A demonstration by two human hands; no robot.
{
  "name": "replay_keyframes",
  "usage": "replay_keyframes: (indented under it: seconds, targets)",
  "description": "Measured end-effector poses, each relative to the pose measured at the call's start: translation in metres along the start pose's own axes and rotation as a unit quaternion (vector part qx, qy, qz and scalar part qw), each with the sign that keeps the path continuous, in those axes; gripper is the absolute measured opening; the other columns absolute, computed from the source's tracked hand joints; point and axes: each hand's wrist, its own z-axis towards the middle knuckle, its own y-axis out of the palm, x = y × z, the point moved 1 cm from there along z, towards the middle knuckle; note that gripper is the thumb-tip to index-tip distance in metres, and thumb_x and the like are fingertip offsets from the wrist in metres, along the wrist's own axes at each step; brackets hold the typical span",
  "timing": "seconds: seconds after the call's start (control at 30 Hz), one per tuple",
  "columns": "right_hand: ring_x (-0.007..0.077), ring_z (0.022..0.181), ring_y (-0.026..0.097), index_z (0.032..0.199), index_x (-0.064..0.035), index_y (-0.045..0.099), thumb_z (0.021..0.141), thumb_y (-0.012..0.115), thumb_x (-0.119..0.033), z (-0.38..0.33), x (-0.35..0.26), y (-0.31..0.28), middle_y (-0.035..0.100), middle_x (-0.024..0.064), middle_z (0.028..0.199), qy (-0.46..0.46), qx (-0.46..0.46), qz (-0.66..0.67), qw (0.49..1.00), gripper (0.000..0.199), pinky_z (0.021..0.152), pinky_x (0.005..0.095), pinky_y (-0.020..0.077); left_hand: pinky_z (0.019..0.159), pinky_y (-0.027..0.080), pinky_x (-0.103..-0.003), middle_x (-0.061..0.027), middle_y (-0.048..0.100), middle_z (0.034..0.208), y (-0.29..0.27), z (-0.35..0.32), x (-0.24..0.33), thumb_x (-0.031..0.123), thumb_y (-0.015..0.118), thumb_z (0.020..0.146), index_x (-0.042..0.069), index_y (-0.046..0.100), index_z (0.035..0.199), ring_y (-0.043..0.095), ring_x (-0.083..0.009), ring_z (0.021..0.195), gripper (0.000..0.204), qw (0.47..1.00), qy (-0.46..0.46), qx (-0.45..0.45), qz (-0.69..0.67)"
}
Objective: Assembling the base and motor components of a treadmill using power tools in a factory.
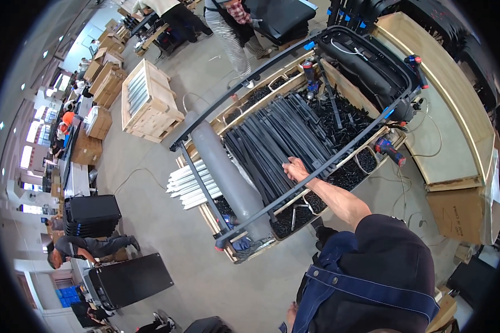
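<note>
My right hand [296, 168] reaches across a dark metal frame rail [339, 159], over a bed of long dark metal strips [280, 133] lying side by side in a wooden-edged workbench. Its fingers are curled closed near the strips; anything in them is hidden. Low beside my body, my left hand [290, 313] shows only in part, its fingers unclear. The rail belongs to a long rectangular frame laid over the bench. A grey padded roller [222, 166] lies across its left end, and a black moulded shell [361, 64] stands at its right end.
Small black parts [350, 111] fill trays around the strips. Cordless drivers [390, 151] hang by the bench edge. White bars [191, 183] stick out on the left. A wooden crate [150, 102] stands beyond. Co-workers handle black panels [133, 280]; hoses [130, 175] cross the floor.
</note>
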Motion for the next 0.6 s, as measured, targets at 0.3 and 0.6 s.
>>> replay_keyframes:
  seconds: [0.3,0.6]
  targets:
    - [0.0112,0.047,0.051,0.091,-0.0023,0.064,0.103,0.059,-0.038,-0.229,0.038,-0.176,0.053,0.0005,0.061,0.005,-0.060,-0.109,0.992,0.038,0.042,0.0281,0.0398,0.082,0.059,-0.037,-0.0117,0.069,0.104,0.138,0.061,0.085,0.038,0.066,0.100,0.001,0.061,0.116,0.070,-0.0236,0.095,0.040,0.975,0.078,-0.156,-0.140]
    - [0.0082,0.057,0.058,0.096,-0.0038,0.074,0.097,0.071,-0.041,-0.432,-0.008,-0.330,0.061,0.0003,0.065,0.146,-0.148,-0.218,0.954,0.038,0.053,0.0254,0.0459,0.088,0.057,-0.044,-0.0183,0.066,0.120,0.299,0.010,0.261,0.060,0.062,0.097,0.005,0.044,0.146,0.066,-0.0274,0.101,0.076,0.911,0.088,-0.300,-0.270]
